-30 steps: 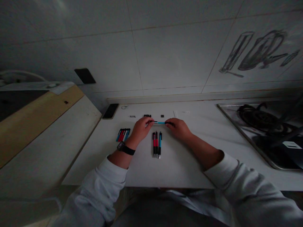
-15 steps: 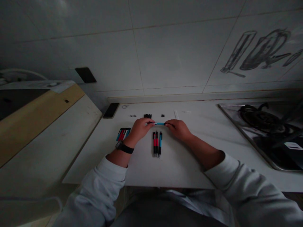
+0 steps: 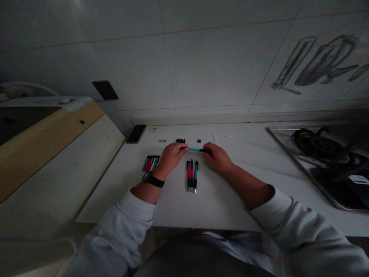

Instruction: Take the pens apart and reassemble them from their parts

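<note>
Both hands hold one blue pen [image 3: 195, 149] level above the white counter [image 3: 219, 200]. My left hand [image 3: 170, 157], with a black watch on its wrist, pinches the pen's left end. My right hand [image 3: 216, 156] grips its right end. Just below the hands lie three finished pens [image 3: 191, 175] side by side, two red and one blue. To the left of my left hand lies a bunch of red, blue and white pen barrels [image 3: 150, 163].
A dark phone [image 3: 135, 134] lies at the counter's back left. Small black parts [image 3: 180, 141], springs [image 3: 162, 140] and white refills [image 3: 215, 138] line the back. A gas hob [image 3: 323, 154] fills the right side. A wooden board [image 3: 43, 142] slopes on the left.
The hands and the blue pen stay almost where they were; my right hand has closed in slightly toward the left along the pen. The view has shifted a little.
</note>
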The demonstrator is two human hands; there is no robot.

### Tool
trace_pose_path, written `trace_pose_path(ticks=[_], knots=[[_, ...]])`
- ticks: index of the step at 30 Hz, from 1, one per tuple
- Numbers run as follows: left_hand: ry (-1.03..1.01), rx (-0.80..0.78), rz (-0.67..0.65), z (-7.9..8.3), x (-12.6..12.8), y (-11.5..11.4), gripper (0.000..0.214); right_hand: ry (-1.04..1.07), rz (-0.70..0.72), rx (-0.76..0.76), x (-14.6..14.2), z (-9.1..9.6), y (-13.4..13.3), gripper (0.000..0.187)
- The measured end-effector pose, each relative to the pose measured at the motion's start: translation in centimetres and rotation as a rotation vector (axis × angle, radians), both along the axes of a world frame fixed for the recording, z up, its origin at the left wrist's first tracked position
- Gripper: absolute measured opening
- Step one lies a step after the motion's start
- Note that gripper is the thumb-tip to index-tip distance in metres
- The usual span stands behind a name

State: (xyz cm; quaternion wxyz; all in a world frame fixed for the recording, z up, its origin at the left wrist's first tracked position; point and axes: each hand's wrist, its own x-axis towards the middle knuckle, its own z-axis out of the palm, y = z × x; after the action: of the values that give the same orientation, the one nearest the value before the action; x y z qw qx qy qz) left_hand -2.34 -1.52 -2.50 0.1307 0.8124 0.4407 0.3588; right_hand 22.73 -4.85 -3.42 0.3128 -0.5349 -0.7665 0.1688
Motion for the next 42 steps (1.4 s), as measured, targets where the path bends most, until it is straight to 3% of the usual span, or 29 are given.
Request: trace_pose_path(ticks=[10,20,23,27,30,33,37,42], knots=[[0.052,0.019,-0.003,-0.09,0.06,-0.06,0.012,0.012,0.025,-0.096,-0.04,-0.31,0.16,0.019],[0.069,0.017,-0.016,-0.18,0.16,-0.09,0.012,-0.065,0.018,-0.104,-0.10,-0.61,0.28,0.015],[0.074,0.002,-0.015,-0.24,0.18,-0.09,0.012,-0.042,0.001,-0.102,-0.12,-0.66,0.31,0.021],[0.071,-0.009,-0.022,-0.14,0.30,-0.24,0.013,-0.074,0.015,-0.094,-0.16,-0.76,0.33,0.014],[0.083,-0.023,-0.014,-0.09,0.39,-0.28,0.013,-0.042,-0.002,-0.092,-0.17,-0.80,0.28,0.025],[0.090,-0.035,-0.008,-0.09,0.42,-0.26,0.013,-0.065,0.034,-0.080,-0.18,-0.77,0.24,0.014],[0.090,-0.038,-0.017,-0.06,0.40,-0.30,0.013,-0.057,0.014,-0.082,-0.23,-0.70,0.22,0.022],[0.082,-0.065,-0.025,0.09,0.45,-0.42,0.013,-0.085,0.031,-0.080,-0.32,-0.61,0.17,0.013]])
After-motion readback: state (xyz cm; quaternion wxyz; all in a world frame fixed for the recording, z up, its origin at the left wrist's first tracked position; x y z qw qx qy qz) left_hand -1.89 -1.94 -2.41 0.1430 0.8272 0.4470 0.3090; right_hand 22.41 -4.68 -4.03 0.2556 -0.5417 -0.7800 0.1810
